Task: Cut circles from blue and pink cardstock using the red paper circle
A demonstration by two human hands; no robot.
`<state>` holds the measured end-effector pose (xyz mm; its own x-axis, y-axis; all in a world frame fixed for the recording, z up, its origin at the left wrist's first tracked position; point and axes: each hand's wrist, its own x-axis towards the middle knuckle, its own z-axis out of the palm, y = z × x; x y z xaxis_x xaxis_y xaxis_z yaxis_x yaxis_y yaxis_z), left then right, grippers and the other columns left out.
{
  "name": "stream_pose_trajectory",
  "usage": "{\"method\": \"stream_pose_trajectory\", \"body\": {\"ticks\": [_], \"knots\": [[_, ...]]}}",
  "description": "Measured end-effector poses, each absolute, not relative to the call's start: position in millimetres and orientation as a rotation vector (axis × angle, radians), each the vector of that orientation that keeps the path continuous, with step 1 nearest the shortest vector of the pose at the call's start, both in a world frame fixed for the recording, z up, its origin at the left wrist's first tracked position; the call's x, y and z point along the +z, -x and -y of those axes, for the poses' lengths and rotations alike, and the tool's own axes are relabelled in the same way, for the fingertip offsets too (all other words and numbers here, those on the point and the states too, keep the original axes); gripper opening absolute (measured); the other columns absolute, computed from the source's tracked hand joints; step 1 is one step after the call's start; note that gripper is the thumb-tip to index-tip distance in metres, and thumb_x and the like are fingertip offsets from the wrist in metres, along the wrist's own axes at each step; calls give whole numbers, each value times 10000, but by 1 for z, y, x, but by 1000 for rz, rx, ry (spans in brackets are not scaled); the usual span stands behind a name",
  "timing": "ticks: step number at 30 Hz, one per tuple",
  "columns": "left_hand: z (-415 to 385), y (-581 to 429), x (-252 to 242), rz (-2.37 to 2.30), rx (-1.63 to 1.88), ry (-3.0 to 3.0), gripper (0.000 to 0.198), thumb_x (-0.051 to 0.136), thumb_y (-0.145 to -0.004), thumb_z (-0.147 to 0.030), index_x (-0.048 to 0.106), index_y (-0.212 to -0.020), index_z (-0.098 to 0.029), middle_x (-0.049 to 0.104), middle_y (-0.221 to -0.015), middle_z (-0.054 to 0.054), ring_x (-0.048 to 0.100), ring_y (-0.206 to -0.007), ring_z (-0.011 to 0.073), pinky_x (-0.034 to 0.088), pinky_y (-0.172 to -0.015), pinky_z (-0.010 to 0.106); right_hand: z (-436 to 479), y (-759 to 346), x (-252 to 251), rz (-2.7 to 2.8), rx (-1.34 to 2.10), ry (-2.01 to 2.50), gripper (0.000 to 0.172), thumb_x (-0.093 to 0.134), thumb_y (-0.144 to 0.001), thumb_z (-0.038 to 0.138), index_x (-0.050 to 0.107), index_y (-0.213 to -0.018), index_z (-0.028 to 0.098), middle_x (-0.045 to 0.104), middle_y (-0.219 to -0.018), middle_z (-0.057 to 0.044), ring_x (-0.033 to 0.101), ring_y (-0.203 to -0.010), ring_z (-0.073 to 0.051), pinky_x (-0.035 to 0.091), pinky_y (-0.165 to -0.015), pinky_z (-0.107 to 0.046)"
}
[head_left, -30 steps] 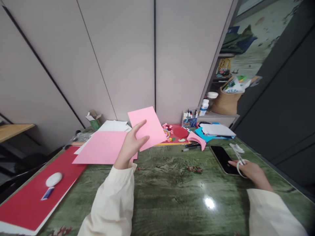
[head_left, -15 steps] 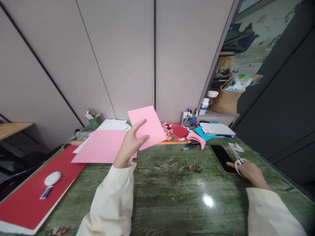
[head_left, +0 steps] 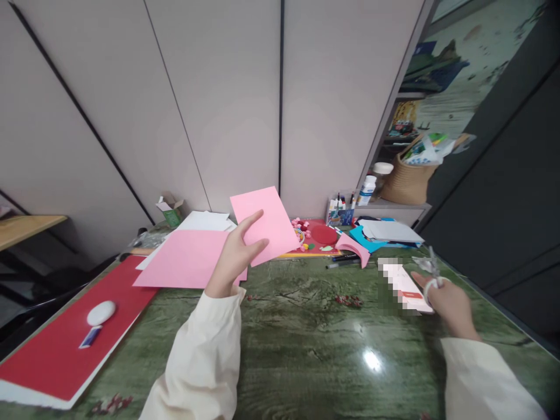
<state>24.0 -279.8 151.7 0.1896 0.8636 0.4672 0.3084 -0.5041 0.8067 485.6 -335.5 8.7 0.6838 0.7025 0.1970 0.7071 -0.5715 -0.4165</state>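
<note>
A small pink paper sheet (head_left: 275, 224) is held up between the thumb and fingers of my left hand (head_left: 236, 254). Behind that hand lies a larger pink sheet (head_left: 184, 259) over white papers (head_left: 205, 220). My right hand (head_left: 450, 303), at the right, is closed on white-handled scissors (head_left: 434, 271), whose blades point up and away. Just left of it lies a phone (head_left: 409, 289) with a lit screen, partly pixelated. A curved pink paper offcut (head_left: 354, 249) rests near dark pens (head_left: 343, 261) at the back.
Red paper (head_left: 56, 356) at left bears a white oval object (head_left: 101, 313) and a small blue-and-white item (head_left: 91, 337). Along the back stand a small green box (head_left: 171, 213) and a pen holder (head_left: 341, 210); blue and white papers (head_left: 389, 230) lie right of them.
The phone screen has lit up. My right hand has drawn back slightly from the phone, and the scissors have turned more upright. My left hand keeps its hold on the pink sheet.
</note>
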Motion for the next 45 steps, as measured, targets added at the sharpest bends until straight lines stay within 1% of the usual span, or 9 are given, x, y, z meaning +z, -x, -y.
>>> {"method": "stream_pose_trajectory", "body": {"ticks": [4, 10, 15, 21, 28, 33, 37, 43, 45], "knots": [[282, -25, 153, -1065, 1292, -1930, 559, 562, -724, -147, 442, -1263, -233, 416, -1359, 45, 373, -1244, 211, 287, -1040, 382, 319, -418, 29, 1296, 342, 2091, 424, 491, -752, 527, 650, -781, 135, 648, -621, -101, 608, -521, -205, 443, -501, -287], [288, -34, 151, -1003, 1135, -2061, 573, 564, -712, -119, 454, -1254, -268, 435, -1346, 5, 387, -1238, 181, 299, -1044, 341, 300, -267, 83, 1349, 1145, 1079, 405, 512, -769, 517, 625, -875, 142, 653, -752, -76, 597, -584, -164, 469, -602, -300], [283, -34, 145, -1033, 1142, -2102, 588, 557, -710, -110, 440, -1267, -254, 437, -1346, 4, 398, -1232, 169, 299, -1050, 337, 281, -203, 96, 1162, 953, 948, 282, 576, -753, 430, 575, -663, 163, 551, -609, 2, 473, -535, -116, 374, -505, -230], [278, -35, 140, -1135, 1221, -2137, 497, 538, -752, -168, 477, -1243, -218, 496, -1296, 21, 446, -1195, 163, 331, -1031, 315, 269, -198, 88, 1168, 836, 1003, 332, 633, -704, 389, 476, -510, 171, 387, -457, 60, 323, -445, -85, 255, -446, -224], [279, -42, 140, -1193, 1390, -2028, 446, 509, -780, -174, 497, -1226, -199, 508, -1284, 28, 454, -1187, 154, 337, -1025, 304, 268, -208, 92, 1197, 826, 1006, 299, 603, -713, 395, 513, -540, 169, 485, -503, 34, 423, -491, -103, 328, -489, -228], [281, -43, 141, -1147, 1403, -2048, 448, 513, -791, -199, 482, -1237, -214, 495, -1298, 29, 443, -1196, 155, 338, -1022, 319, 272, -208, 96, 1196, 842, 1021, 324, 606, -720, 400, 439, -535, 194, 403, -382, 76, 352, -331, -78, 253, -356, -211], [280, -43, 140, -1137, 1419, -2009, 442, 506, -790, -185, 487, -1232, -208, 491, -1302, 37, 433, -1204, 154, 317, -1034, 324, 271, -213, 97, 1204, 869, 1035, 356, 608, -720, 412, 397, -524, 202, 390, -359, 84, 339, -306, -68, 248, -340, -202], [281, -40, 143, -1088, 1458, -1940, 438, 500, -785, -174, 498, -1220, -216, 480, -1312, 36, 414, -1220, 171, 293, -1042, 354, 271, -223, 101, 1365, 1017, 990, 265, 630, -691, 418, 561, -621, 172, 594, -513, 10, 560, -456, -138, 408, -470, -242], [281, -40, 144, -1076, 1472, -1928, 436, 501, -778, -165, 506, -1211, -218, 483, -1309, 36, 411, -1221, 174, 291, -1041, 360, 272, -221, 102, 1375, 1018, 996, 256, 640, -678, 410, 573, -624, 169, 609, -534, 3, 586, -484, -154, 430, -501, -259]]}}
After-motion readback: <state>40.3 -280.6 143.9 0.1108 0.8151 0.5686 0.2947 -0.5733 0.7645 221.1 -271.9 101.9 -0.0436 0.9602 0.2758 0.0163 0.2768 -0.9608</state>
